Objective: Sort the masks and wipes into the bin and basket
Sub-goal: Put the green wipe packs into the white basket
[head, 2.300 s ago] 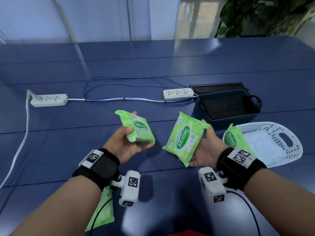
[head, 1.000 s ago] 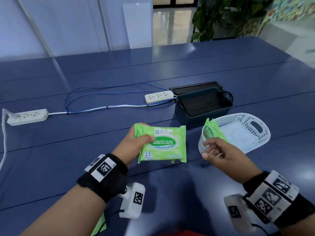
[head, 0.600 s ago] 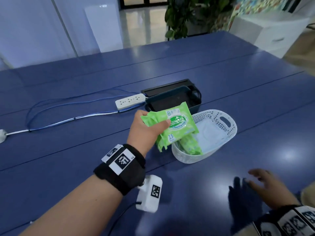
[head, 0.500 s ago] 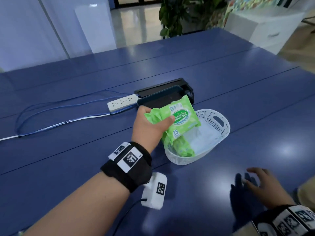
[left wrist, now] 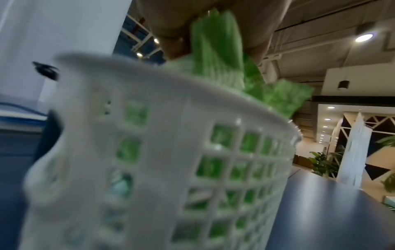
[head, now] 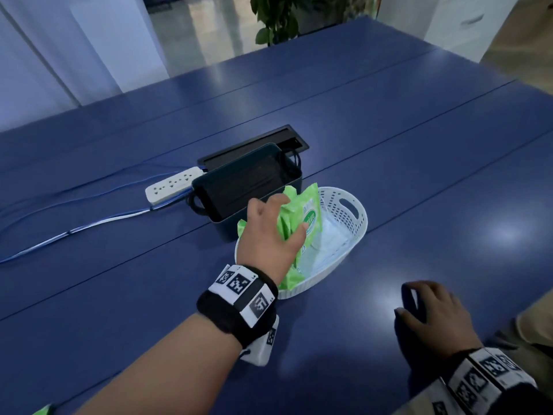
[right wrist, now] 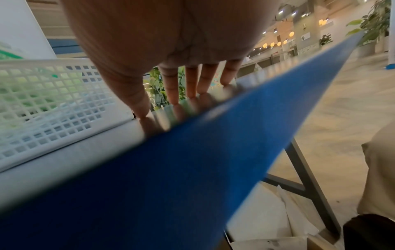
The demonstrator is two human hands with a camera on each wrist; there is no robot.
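My left hand [head: 270,235] grips green wipes packs [head: 308,217] and holds them down inside the white mesh basket [head: 350,211]. The left wrist view shows the green packs [left wrist: 215,50] pinched between my fingers just above the basket rim [left wrist: 171,88]. More green packs [head: 288,278] and a pale blue mask [head: 326,244] lie in the basket. Behind it stands the dark bin [head: 248,187] with black masks inside. My right hand [head: 431,313] rests flat on the table near its right edge, with straight fingers [right wrist: 175,94] touching the top and holding nothing.
A white power strip [head: 172,185] with blue and white cables [head: 74,232] lies left of the bin. A black table socket hatch [head: 287,142] sits behind the bin. A green pack corner [head: 45,410] shows at the near left edge. The table's right edge [right wrist: 278,135] is beside my right hand.
My left hand carried the wipes packs rightward and lowered them into the basket. My right hand let go of its pack, drew back and settled flat on the table.
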